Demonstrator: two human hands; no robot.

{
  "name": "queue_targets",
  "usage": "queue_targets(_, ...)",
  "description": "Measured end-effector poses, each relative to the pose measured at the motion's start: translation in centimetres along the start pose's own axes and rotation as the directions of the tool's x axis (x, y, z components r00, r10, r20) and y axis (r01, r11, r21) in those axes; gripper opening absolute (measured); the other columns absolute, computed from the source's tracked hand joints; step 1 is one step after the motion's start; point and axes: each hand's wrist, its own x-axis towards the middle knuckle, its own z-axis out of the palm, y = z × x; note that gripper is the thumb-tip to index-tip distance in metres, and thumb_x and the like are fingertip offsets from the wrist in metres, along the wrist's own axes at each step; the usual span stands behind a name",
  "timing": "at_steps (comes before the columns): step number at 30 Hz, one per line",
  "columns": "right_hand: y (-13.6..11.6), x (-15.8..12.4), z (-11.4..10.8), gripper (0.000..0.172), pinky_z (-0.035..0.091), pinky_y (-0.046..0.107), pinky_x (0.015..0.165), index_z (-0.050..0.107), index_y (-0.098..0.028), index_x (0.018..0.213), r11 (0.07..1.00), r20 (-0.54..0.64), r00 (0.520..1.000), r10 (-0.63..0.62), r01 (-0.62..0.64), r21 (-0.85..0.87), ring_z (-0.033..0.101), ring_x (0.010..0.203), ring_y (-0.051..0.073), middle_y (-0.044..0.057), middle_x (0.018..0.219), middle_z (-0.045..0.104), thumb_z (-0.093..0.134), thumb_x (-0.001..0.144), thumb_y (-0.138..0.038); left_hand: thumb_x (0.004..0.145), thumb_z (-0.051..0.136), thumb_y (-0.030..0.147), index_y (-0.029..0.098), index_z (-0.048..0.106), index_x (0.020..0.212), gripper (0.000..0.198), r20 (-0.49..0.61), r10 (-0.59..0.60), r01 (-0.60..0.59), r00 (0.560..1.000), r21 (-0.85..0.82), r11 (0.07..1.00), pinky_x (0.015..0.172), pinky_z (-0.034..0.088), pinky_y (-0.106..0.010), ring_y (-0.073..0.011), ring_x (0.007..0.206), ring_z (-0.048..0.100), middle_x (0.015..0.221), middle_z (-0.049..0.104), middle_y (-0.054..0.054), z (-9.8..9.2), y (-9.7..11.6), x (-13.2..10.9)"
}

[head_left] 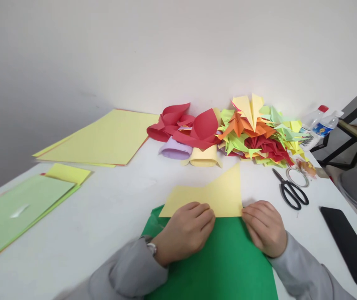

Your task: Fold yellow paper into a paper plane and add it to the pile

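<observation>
A sheet of pale yellow paper (222, 196) lies partly over a green sheet (219, 262) in front of me. It looks folded, with a straight near edge and a point rising at its far right. My left hand (191, 229) is closed at the middle of the near edge, fingers curled on the paper; the fingertips are partly hidden. At the lower right corner, my right hand (266, 227) pinches the same paper between thumb and fingers.
Behind stand rolled red paper shapes (205, 127) and a heap of folded paper pieces (253, 133). Scissors (291, 191), a tape roll (297, 177), bottles (325, 125) and a black phone (347, 246) are at right. Yellow sheets (103, 137) and green sheets (18, 212) lie left.
</observation>
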Motion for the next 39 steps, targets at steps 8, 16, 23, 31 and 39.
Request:
queue_targets(8,2.4,-1.1,-0.7,0.023,0.053,0.037,0.069,0.065,-0.016,0.097,0.994,-0.035,0.994,0.100,-0.101,-0.031,0.065,0.080,0.020,0.010,0.087,0.071,0.053,0.082,-0.003,0.092,0.044,0.010,0.014,0.059,0.078,0.021,-0.039,-0.051,0.054,0.998,0.076,0.996,0.063,0.051,-0.029,-0.0155,0.071,0.062,0.074,0.065,-0.005,-0.2,-1.1,-0.3)
queue_targets(16,-0.5,-0.5,0.6,0.028,0.053,0.037,0.072,0.063,-0.011,0.104,0.992,0.040,0.999,-0.030,0.024,0.125,0.064,0.084,0.021,0.011,0.091,0.071,0.049,0.082,-0.001,0.094,0.047,0.012,0.015,0.060,0.089,0.014,-0.040,0.028,-0.029,0.999,-0.013,0.999,0.068,0.052,-0.029,-0.0170,0.083,0.063,0.082,0.067,-0.006,0.1,0.4,0.6)
queue_targets(23,-0.6,-0.4,0.4,0.023,0.053,0.038,0.074,0.064,-0.013,0.101,0.998,0.055,0.998,0.010,-0.014,0.069,0.066,0.085,0.021,0.010,0.089,0.072,0.051,0.084,-0.005,0.096,0.039,0.011,0.014,0.060,0.085,0.025,0.024,0.043,-0.043,0.999,0.001,0.999,0.065,0.050,-0.029,-0.0167,0.078,0.061,0.078,0.064,-0.007,0.1,0.6,0.4)
queue_targets(31,-1.2,0.1,0.3,0.016,0.052,0.039,0.074,0.065,-0.013,0.095,0.999,0.018,0.999,0.034,-0.034,0.023,0.065,0.083,0.021,0.011,0.087,0.071,0.055,0.083,-0.008,0.095,0.038,0.010,0.015,0.060,0.083,0.025,0.033,0.027,-0.028,0.999,0.012,1.000,0.063,0.048,-0.028,-0.0166,0.077,0.059,0.078,0.062,-0.007,0.4,1.0,0.4)
queue_targets(39,-2.6,0.4,1.2,0.018,0.049,0.038,0.082,0.066,-0.011,0.092,0.998,0.054,0.997,-0.060,0.060,-0.005,0.063,0.085,0.018,0.008,0.085,0.072,0.050,0.088,-0.006,0.095,0.037,0.010,0.014,0.060,0.081,0.026,0.023,0.069,-0.068,0.997,-0.013,0.998,0.063,0.048,-0.030,-0.0173,0.077,0.058,0.079,0.062,-0.008,0.4,2.2,0.7)
